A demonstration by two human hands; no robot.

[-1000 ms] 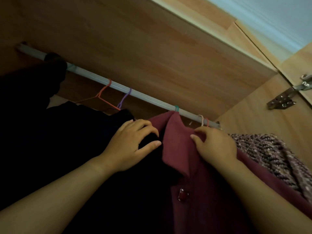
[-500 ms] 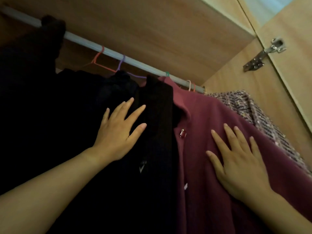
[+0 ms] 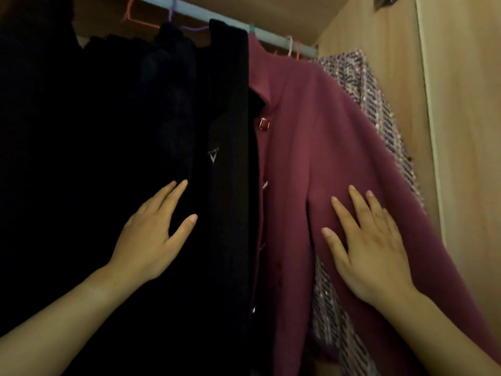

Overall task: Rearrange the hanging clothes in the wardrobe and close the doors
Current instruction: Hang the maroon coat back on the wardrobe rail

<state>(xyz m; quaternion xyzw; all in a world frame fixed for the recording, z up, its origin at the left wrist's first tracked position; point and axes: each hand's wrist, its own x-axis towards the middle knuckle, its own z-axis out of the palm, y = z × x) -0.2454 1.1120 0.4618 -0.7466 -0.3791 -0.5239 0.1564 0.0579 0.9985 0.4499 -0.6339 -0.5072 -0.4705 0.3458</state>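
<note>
both hands are flat and open now, gripping nothing. left hand (image 3: 151, 234) is pressed on the black coat (image 3: 227, 109), right hand (image 3: 371, 251) on the maroon coat (image 3: 311, 137). a second ago they were up at the maroon collar, so they've slid down to smooth the fronts. everything hangs on the rail (image 3: 273, 36), with the tweed jacket (image 3: 379, 99) at the far right. tidying looks nearly done imo, door (image 3: 461, 158) not closed yet.

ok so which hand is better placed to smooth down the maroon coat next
Right, probably. The right hand lies flat with straight fingers on the maroon coat, next to the tweed jacket. The left hand rests on the black clothes, off the coat.
</note>
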